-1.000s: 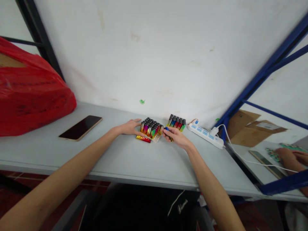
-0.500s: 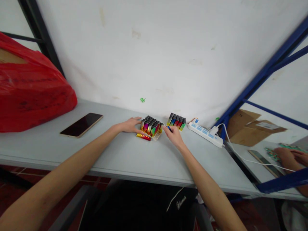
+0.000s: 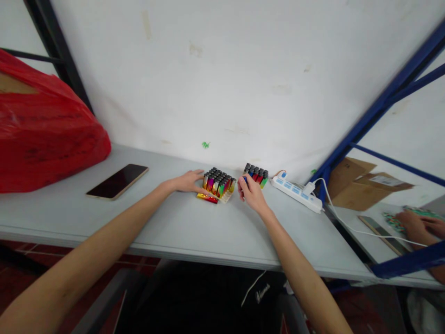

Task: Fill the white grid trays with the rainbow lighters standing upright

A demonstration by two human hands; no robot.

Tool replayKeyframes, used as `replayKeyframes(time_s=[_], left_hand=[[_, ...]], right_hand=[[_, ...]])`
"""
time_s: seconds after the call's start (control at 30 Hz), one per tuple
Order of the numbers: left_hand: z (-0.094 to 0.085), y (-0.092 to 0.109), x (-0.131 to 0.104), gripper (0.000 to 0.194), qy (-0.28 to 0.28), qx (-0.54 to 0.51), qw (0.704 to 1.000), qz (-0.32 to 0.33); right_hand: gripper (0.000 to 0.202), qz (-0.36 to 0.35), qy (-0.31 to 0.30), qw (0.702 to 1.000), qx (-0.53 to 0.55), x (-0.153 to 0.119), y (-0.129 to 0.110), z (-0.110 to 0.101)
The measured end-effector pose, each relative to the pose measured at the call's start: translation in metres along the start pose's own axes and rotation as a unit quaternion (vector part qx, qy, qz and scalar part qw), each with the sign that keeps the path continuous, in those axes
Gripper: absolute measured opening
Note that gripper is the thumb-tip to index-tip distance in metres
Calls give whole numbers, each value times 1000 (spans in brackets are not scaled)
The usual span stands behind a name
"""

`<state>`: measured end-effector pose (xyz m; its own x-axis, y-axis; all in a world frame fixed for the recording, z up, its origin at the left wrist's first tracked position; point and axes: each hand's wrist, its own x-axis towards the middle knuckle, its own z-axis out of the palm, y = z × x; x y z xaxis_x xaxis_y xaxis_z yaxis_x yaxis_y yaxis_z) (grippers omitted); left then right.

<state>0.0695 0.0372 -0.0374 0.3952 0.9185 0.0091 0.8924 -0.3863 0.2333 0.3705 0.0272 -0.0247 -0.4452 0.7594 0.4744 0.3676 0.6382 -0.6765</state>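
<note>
A clear tray (image 3: 227, 196) holds several upright disposable lighters (image 3: 219, 181) with black tops and shiny multicoloured bodies, some slots at its front right bare. My left hand (image 3: 187, 181) spans the tray's left side, thumb along the front and fingers behind, closed on it. Just right of the tray, my right hand (image 3: 252, 194) is closed, its fingers pinching a small blue lighter (image 3: 245, 180), mostly hidden. A red and yellow lighter (image 3: 207, 198) lies flat in front of the tray. Behind my right hand stands a second group of lighters (image 3: 259, 173).
A phone (image 3: 118, 181) and a red plastic bag (image 3: 52, 134) are on the left of the grey table (image 3: 208, 232). To the right lie a white power strip (image 3: 297, 194) and cable, a blue frame (image 3: 368, 111), cardboard boxes (image 3: 361, 185) and another person's hands (image 3: 419, 225).
My right hand has drawn slightly right, away from the tray's edge, and turned, with its fingers curled more. My left hand has stayed in place.
</note>
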Motion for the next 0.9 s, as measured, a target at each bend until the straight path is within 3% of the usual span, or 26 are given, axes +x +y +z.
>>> replayKeyframes(time_s=[0.17,0.47,0.63,0.8,0.9], left_hand=[[0,1,-1,96,-1,1,1000,-1],[-1,2,-1,100,-3,2,1000,-3],[1,0,0,97,-2,6,1000,-1],[0,1,-1,97,0,6,1000,-4],[-1,2,-1,96,-1,5,1000,-1]], right_hand=[[47,-90,-3,984,-151,2,-1,-10],[45,-36,-30,991,-126,4,11,-5],[46,-44,-66,981,-176,6,12,1],[45,12,-44,950,-308,9,5,11],[49,13,-52,944,-326,5,0,13]])
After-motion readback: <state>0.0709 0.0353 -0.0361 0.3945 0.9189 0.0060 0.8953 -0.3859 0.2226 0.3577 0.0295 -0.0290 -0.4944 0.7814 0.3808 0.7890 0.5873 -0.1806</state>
